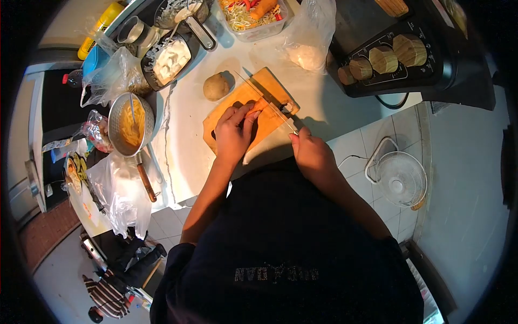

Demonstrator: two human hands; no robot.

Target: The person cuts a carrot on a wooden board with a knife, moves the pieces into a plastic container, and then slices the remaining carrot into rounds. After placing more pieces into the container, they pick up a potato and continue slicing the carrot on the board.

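My left hand [234, 130] is closed on an orange piece of carrot [259, 103], pressing it against the wooden cutting board [220, 112]. In my right hand [313, 155] is the handle of a knife [274, 108]. Its long blade lies diagonally across the board, right beside the carrot and the left fingertips. A small dark-and-pale scrap [290, 107] rests near the board's right edge. Just off the board's upper left side sits a round brown potato [216, 87].
Left of the board stands a saucepan [150, 116] of yellow strips. A black tray [147, 67] with white chunks and a plastic tub [253, 35] of shredded vegetables are farther back. A plastic bag [310, 43] and a black appliance [388, 59] stand at right. A person [108, 297] is at lower left.
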